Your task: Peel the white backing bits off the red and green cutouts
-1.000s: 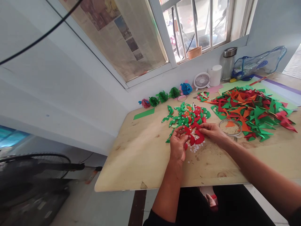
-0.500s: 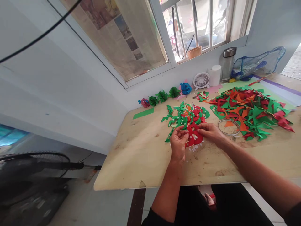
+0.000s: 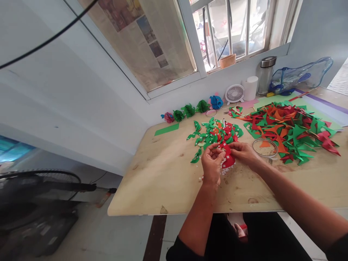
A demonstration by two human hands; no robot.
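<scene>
Both hands meet over a red paper piece (image 3: 228, 160) dotted with small white squares, near the middle of the wooden table (image 3: 163, 181). My left hand (image 3: 212, 162) pinches its left side between thumb and fingers. On the other side, the fingertips of my right hand (image 3: 244, 153) close on its upper right edge. Just beyond lies a heap of green, red and orange cut pieces (image 3: 209, 137) with white squares on them. Small white bits are scattered below the red piece.
A large pile of paper scraps (image 3: 293, 127) lies at the right, with a tape roll (image 3: 265, 147) beside it. Along the wall stand folded paper figures (image 3: 188, 110), a small fan (image 3: 234, 94), a white cylinder (image 3: 250, 88) and a glass bottle (image 3: 265, 76).
My left hand has moved slightly right, closer to my right hand, over the red piece. The camera view has shifted a little.
</scene>
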